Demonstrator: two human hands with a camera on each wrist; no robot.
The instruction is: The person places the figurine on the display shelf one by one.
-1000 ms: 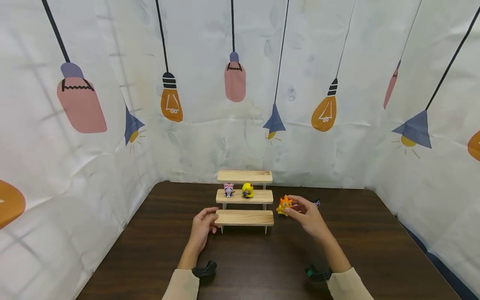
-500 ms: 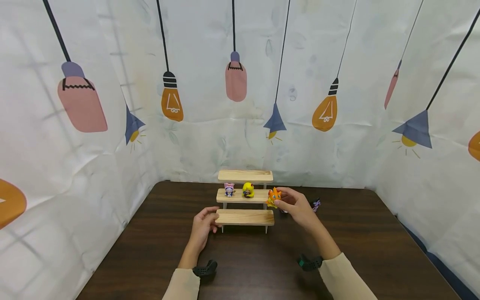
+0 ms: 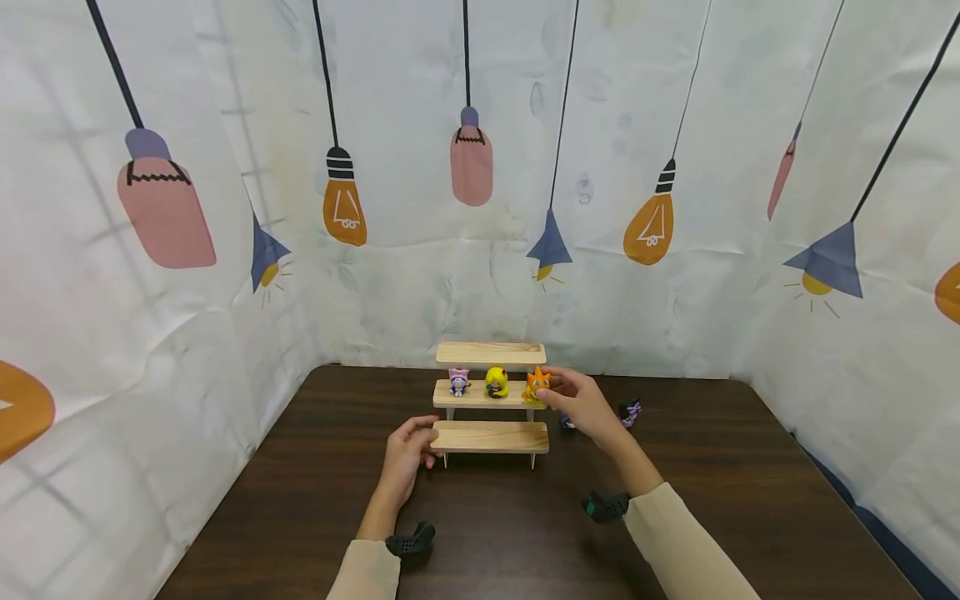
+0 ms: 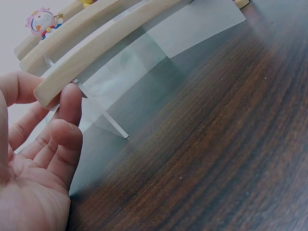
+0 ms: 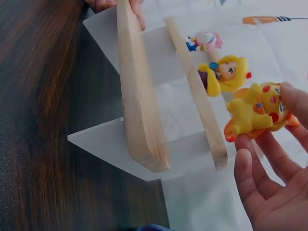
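A three-step wooden display stand [image 3: 491, 437] with clear supports stands on the table. My left hand [image 3: 405, 450] pinches the left end of its lowest board, as the left wrist view also shows. With thumb and fingertips, my right hand [image 3: 588, 408] holds a yellow-and-orange toy figurine [image 5: 252, 110] at the right end of the middle board. Whether its base touches the board I cannot tell. On that same board stand a pink-and-blue cat-like figurine [image 3: 458, 382] at the left and a yellow-haired figurine [image 3: 496, 382] in the middle.
Behind my right hand, a small purple-and-black item [image 3: 631, 412] lies on the dark wooden table [image 3: 525, 533]. Another small dark item [image 3: 567, 421], partly hidden, is near the stand's right side. A white curtain [image 3: 405, 292] printed with lamps hangs close behind the table.
My right hand has carried the yellow-and-orange figurine leftward and slightly up, from beside the stand to the right end of the middle board. My left hand stays on the lowest board.
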